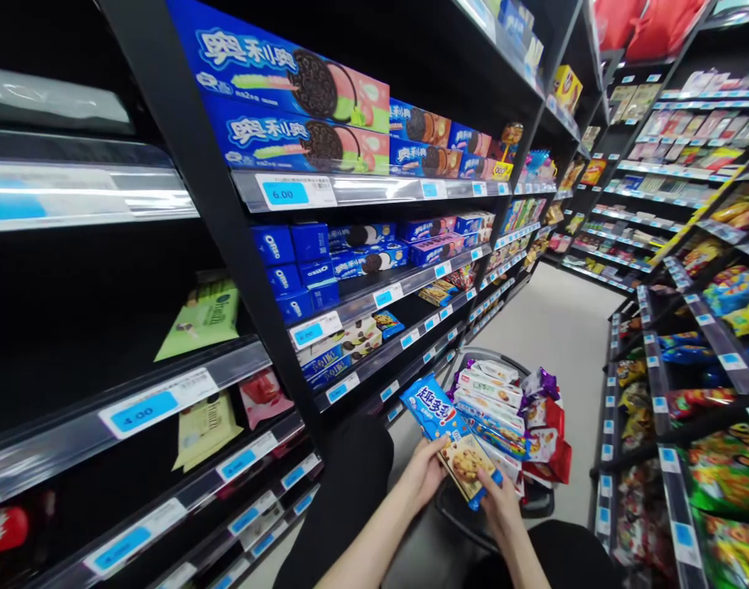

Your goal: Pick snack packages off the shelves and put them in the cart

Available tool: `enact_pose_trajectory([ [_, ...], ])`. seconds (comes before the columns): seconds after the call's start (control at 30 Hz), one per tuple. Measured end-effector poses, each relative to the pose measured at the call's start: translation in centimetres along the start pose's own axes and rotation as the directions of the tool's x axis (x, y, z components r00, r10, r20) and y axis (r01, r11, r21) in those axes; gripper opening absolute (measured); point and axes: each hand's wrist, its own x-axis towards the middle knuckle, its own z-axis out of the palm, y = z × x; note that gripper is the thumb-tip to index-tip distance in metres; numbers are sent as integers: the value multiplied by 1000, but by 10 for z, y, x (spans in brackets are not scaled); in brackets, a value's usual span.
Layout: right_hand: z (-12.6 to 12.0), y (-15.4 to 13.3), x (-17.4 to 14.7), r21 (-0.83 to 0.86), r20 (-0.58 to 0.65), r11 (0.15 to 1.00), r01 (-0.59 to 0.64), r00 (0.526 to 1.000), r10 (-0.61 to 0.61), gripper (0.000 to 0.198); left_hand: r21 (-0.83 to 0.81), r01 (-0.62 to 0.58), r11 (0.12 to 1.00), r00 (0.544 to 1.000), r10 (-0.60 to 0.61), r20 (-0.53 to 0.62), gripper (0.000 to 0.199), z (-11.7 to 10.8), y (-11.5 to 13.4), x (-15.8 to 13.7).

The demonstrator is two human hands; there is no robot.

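Observation:
Between my two hands is a blue packet of chocolate chip cookies (pixel 451 433), tilted, its printed front facing up. My left hand (pixel 428 468) grips its left edge near the middle, thumb on top. The lower right end is pinched by my right hand (pixel 498 493), thumb on the front. Just beyond and below the packet stands a dark shopping basket (pixel 515 360) on the floor. Several long snack packs (pixel 488 393) in white and blue wrappers lie in it, beside red packs (pixel 546 442) and a purple one (pixel 539 383) on the right.
A shelf unit on the left carries blue Oreo boxes (pixel 343 98), smaller Oreo packs (pixel 282 270) and green packets (pixel 202 315). Price tags (pixel 294 192) line the shelf edges. Racks of bagged snacks (pixel 727 474) flank the aisle floor (pixel 546 315) on the right. More shelves (pixel 632 213) close the far end.

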Motion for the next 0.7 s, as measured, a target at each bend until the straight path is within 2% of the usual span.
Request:
enact_pose_trajectory([
  [0.1,-13,-10,4,46,-10,998,51,999,-50,55,-4,15,1000,994,-15,-111,25,-1,12,2],
  [0.2,-24,-24,4,34,-72,996,83,994,-80,56,50,-76,996,967,86,-239,28,0,27,1],
  [0.3,-29,-34,2,37,-152,992,123,982,-116,59,307,-109,946,934,202,-293,34,1,38,-3],
  [0.43,-33,-36,4,43,-262,982,183,951,-165,63,568,-62,820,940,240,-243,34,-2,37,-6],
  [0.5,-37,-34,6,-58,-298,975,216,928,-223,66,668,-73,741,924,303,-235,30,-6,33,-4],
  [0.57,-43,-33,8,-296,-348,927,232,878,-330,70,792,-99,602,885,417,-205,29,-11,31,-2],
  [0.63,-48,-35,9,-528,-365,823,210,819,-444,71,892,-112,439,841,520,-151,31,-16,30,1],
  [0.7,-49,-39,6,-709,-332,687,160,784,-525,67,939,-99,329,808,578,-117,34,-20,31,3],
])
